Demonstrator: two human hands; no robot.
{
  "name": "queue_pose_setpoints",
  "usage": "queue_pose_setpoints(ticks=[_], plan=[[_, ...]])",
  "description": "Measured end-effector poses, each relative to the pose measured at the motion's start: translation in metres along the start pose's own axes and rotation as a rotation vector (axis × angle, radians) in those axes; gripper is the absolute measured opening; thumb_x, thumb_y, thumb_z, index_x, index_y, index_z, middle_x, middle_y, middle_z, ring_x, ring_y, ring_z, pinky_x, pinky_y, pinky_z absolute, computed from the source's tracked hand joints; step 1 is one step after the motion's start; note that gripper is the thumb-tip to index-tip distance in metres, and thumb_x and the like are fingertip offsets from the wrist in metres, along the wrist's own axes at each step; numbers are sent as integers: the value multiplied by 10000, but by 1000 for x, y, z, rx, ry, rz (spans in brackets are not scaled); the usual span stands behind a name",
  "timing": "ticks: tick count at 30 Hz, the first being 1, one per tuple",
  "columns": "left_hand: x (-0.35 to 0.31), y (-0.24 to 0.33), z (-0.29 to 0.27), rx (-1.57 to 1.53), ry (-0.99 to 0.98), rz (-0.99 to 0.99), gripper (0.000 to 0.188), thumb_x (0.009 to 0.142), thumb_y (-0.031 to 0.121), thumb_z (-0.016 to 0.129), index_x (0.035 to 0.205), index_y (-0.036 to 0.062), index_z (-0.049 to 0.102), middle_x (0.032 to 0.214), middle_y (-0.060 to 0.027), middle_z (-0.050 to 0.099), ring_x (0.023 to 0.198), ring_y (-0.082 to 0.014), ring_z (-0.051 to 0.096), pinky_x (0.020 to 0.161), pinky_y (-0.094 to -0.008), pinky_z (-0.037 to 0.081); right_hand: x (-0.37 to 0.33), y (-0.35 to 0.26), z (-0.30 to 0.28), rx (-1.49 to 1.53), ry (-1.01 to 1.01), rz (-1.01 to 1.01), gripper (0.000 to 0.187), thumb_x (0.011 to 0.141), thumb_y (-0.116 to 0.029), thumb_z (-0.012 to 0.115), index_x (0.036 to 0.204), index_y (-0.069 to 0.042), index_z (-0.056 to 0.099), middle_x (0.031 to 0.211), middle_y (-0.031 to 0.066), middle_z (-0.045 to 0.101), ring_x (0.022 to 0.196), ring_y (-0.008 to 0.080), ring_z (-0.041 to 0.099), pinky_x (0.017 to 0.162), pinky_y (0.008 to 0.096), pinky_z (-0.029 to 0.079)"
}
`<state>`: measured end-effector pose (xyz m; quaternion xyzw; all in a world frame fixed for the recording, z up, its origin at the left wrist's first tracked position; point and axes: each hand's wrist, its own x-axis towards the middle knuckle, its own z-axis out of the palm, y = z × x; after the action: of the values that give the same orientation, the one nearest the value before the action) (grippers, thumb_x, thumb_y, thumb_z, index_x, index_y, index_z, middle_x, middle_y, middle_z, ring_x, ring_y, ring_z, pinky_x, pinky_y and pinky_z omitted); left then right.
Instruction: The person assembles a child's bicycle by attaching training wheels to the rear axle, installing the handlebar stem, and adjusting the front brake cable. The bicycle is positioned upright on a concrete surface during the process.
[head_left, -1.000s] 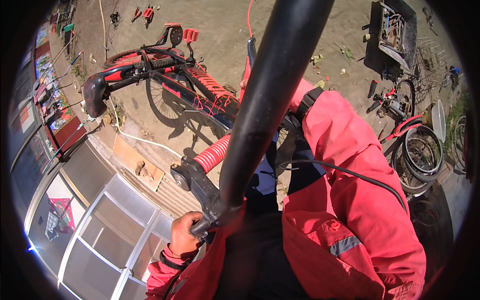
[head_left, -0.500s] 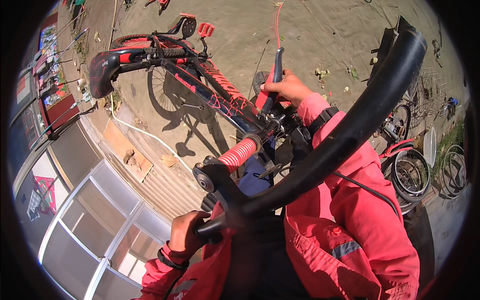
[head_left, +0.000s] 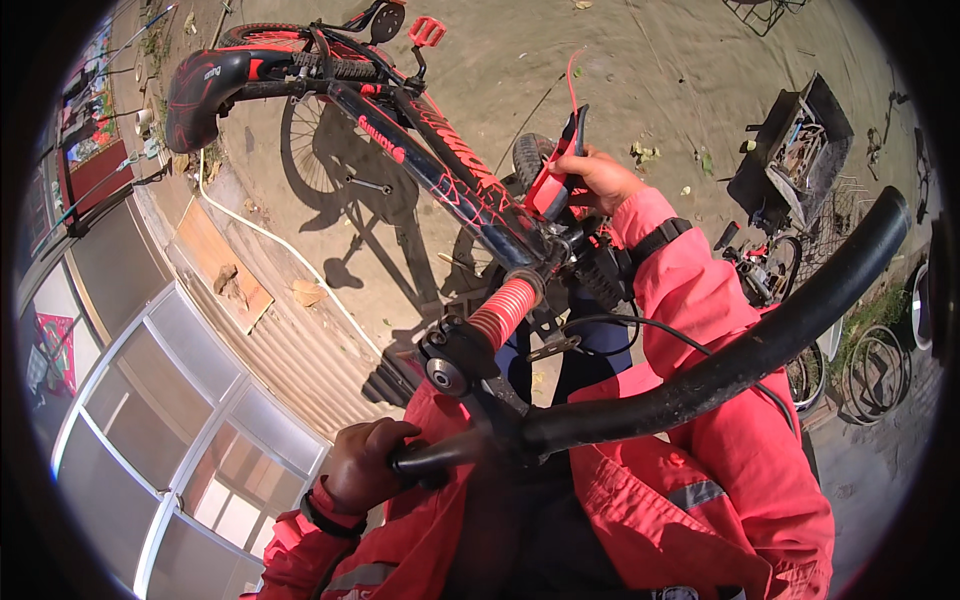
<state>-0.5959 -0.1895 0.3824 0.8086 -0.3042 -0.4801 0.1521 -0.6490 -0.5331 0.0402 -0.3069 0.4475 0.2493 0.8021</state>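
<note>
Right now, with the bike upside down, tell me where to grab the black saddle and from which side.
Take the saddle across its narrow nose, the end nearest the red-and-black frame, coming in from above. It lies on its side, so the nose offers two opposed faces for the fingers, while the broad rear looks too wide to wrap. Both hands are busy: left hand on the handlebar, right hand holding a red tool.

I note the bicycle frame [head_left: 440,160] as glossy painted metal, black with red markings. The saddle [head_left: 205,95] at upper left looks like smooth, shiny plastic or vinyl. The handlebar [head_left: 720,370] across the right is matt black; its ribbed grip [head_left: 505,308] looks like soft red rubber. My jacket sleeve [head_left: 690,290] is creased woven cloth. The ground [head_left: 660,70] is rough, dusty earth.
</note>
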Motion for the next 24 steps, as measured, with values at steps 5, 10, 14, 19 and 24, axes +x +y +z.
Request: queue_pose_setpoints(ticks=[5, 10, 14, 19, 24], plan=[[-2, -6, 0, -3, -46, -13, 414, 682, 209, 871, 1015, 82, 661, 760, -90, 666, 635, -297, 673, 561, -401, 516, 14, 5, 2, 16, -69, -47, 295, 839, -196, 652, 1102, -64, 629, 976, 84, 690, 934, 237, 683, 834, 407, 572], [-4, -11, 4, -28, -46, -12, 386, 686, 205, 857, 1001, 83, 669, 769, -96, 672, 647, -307, 676, 567, -409, 518, 21, 2, 3, 42, -198, -13, 280, 845, -182, 587, 1093, -67, 648, 1034, 94, 696, 921, 234, 679, 822, 395, 560], [-4, -11, 4, -45, -37, -2, 371, 697, 203, 846, 1001, 84, 669, 770, -98, 673, 645, -316, 674, 569, -410, 519, 7, -11, 3, -182, -31, 45, 327, 873, -186, 574, 1171, -69, 638, 1037, 101, 706, 923, 212, 682, 795, 387, 566], [-3, -10, 3, -29, -41, 2, 366, 698, 212, 846, 993, 85, 672, 760, -99, 668, 637, -320, 671, 568, -410, 520, 6, -14, 6, -260, -30, -31, 298, 916, -142, 532, 1191, -52, 603, 997, 50, 652, 839, 169, 657, 714, 360, 589], [2, -8, 4, -27, 9, 54, 344, 696, 143, 857, 954, 97, 634, 665, -87, 608, 567, -303, 637, 499, -403, 471, 13, -7, 0, -245, -29, -50, 309, 916, -137, 533, 1193, -30, 619, 994, 53, 678, 810, 159, 672, 717, 340, 588]])
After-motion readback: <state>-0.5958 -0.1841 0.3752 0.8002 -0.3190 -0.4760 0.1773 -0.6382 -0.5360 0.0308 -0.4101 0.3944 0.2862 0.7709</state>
